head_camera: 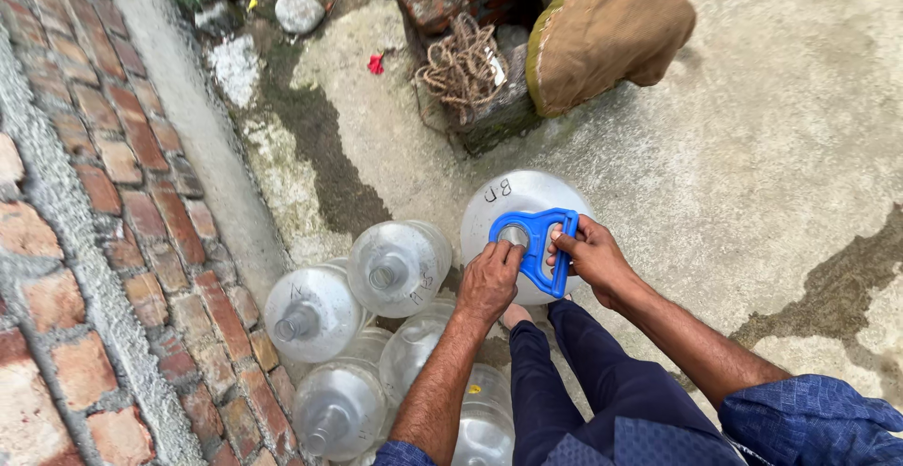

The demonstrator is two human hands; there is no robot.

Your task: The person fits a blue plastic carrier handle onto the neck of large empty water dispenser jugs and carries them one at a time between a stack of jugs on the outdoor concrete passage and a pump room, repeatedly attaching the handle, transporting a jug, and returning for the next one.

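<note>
Right hand (591,257) closed around the grip bar of a blue carry handle (539,240), fingers wrapped through its opening; left hand (489,280) rests with fingers curled together against the near side of the same handle, beside its ring, pressing rather than clearly gripping. Handle ring sits over the neck of a large clear water jug (515,205) that stands upright on the concrete ground (752,146), roughly mid-frame, dark marker scribble on its shoulder. Four or five more jugs of the same kind (400,264) lie or lean in a cluster just left of and below it, touching one another, close to the edge of the brick paving (103,193) along the left side. Person's foot shows just under the left hand, dark blue trouser legs below. Beyond the jug: a coil of rope (463,63) on a dark block, a tan sack (607,29) beside it, a grey stone (299,9) near the top edge. Judgement: step in hand looks like seating the handle on the jug neck, ring apparently already around it. Next move would call for the ring locked fully under the neck collar before any lift, left hand steadying the ring, pull kept vertical so the jug does not tip toward the cluster
</note>
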